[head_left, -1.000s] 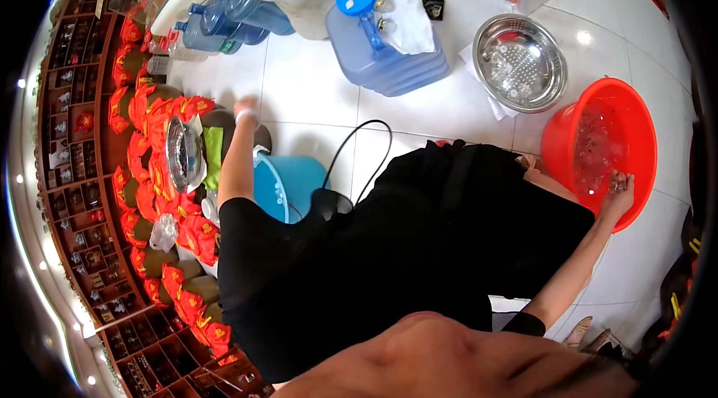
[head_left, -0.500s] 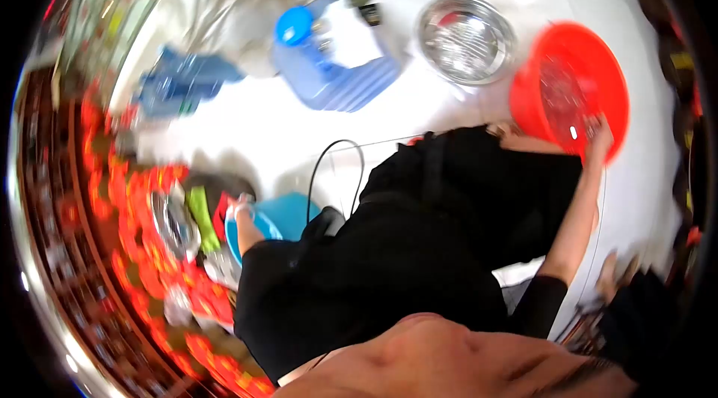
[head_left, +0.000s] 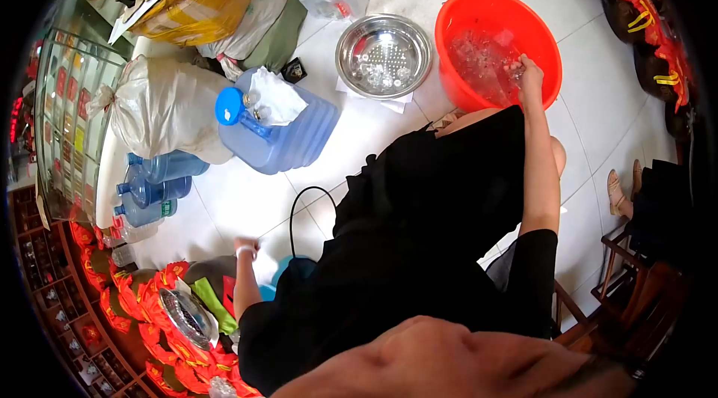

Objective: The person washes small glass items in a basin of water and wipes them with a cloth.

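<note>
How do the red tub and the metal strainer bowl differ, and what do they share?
The red tub is brightly coloured; the metal strainer bowl is shiny silver. The red tub is larger and deeper, while the metal strainer bowl is shallower, with small holes in its base. The right hand reaches into the red tub; no hand is in the metal strainer bowl. Both are round and open-topped.

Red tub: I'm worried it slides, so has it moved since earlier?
No: judged by the floor tiles, the red tub shows no shift; only the view turned.
</note>
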Available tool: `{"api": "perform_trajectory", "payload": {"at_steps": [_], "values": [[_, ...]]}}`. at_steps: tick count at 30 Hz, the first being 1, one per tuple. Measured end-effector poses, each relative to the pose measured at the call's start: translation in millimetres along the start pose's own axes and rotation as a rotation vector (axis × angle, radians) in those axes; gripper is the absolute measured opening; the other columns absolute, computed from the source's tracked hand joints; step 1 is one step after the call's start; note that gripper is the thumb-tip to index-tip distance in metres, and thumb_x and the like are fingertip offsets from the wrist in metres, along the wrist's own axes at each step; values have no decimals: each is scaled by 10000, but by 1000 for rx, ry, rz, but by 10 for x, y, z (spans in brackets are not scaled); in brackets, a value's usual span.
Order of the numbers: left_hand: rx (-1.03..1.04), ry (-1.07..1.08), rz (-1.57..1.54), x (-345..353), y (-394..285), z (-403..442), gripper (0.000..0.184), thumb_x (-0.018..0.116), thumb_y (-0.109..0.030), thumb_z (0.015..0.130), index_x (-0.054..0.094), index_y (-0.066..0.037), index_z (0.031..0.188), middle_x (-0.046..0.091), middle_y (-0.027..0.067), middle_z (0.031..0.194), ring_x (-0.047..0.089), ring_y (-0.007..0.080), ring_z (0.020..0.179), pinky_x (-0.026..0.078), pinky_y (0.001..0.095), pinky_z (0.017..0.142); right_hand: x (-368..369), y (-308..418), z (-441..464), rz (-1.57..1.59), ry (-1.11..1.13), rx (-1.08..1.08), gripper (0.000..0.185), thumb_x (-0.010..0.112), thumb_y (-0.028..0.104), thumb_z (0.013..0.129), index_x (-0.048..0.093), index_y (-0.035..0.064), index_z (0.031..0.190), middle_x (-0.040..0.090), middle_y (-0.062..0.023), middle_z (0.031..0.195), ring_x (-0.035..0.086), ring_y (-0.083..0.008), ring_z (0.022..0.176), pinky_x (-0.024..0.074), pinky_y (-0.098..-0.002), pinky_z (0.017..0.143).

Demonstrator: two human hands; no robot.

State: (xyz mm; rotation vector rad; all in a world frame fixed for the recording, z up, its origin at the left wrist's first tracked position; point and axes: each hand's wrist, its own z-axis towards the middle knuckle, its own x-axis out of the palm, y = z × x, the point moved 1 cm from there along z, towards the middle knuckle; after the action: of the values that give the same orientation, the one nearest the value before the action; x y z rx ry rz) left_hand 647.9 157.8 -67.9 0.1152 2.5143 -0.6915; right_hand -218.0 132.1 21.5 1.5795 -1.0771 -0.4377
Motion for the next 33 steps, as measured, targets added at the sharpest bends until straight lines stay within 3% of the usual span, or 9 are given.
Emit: {"api": "perform_trajectory", "payload": {"at_steps": [1,3,4,9,12,15,20,24,33], "values": [[332,194,615,484,-598,-459,237,553,-50,619,447,-66,408,364,28,403,360,118,355,239,295,333,49,27,-21,-26,11,-8,195,447,151,849,510,5,736,522,-84,597,551,-213,562,449,-299,545],[320,428,106,1380,-1483,-1342,105,508,7,677,591,21,739,482,48,551,403,116,414,257,231,359,123,68,-119,-18,80,29,207,436,169,852,528,8,758,549,-79,599,554,-190,536,445,-285,518],[365,607,15,1755,-1848,-1655,243,473,21,689,578,50,907,489,45,596,407,111,427,263,225,361,146,26,-100,-28,118,-15,216,433,187,855,536,16,774,578,-89,630,553,-178,522,440,-286,494],[690,915,-146,3625,-3048,-3264,263,426,11,768,543,75,994,530,86,648,465,135,520,346,227,438,343,192,-251,281,121,-98,168,459,148,834,480,38,708,536,-93,541,540,-199,469,464,-310,456],[866,1207,-177,4630,-3307,-3664,325,464,-13,791,475,85,1101,584,137,865,592,201,762,508,321,687,356,254,-310,401,143,-114,163,440,162,867,466,35,769,532,-76,536,529,-181,441,444,-292,421],[834,1306,-38,5412,-3217,-4004,381,513,-67,824,420,38,1178,548,103,1017,558,189,884,499,342,743,357,296,-320,446,94,-346,192,405,184,889,464,38,780,538,-66,606,543,-143,542,447,-255,512],[697,1526,-100,5837,-3086,-4293,354,539,-101,826,455,-35,1163,522,75,1098,524,181,973,475,357,793,355,460,-387,314,54,-631,153,431,156,878,489,14,878,566,-53,730,533,-107,684,438,-233,601],[618,1694,-166,5856,-3326,-4139,320,520,-128,822,473,-34,1124,525,89,1102,516,236,1013,452,396,838,250,667,-408,248,25,-579,157,423,139,891,500,5,867,578,-60,766,537,-99,716,444,-228,665],[402,1820,-410,5574,-3608,-3964,383,557,-218,760,491,-4,1070,541,126,1031,496,283,962,434,295,729,112,573,-375,-38,17,-521,128,541,115,804,592,-1,783,565,-13,636,505,-49,552,397,-200,495]]}}
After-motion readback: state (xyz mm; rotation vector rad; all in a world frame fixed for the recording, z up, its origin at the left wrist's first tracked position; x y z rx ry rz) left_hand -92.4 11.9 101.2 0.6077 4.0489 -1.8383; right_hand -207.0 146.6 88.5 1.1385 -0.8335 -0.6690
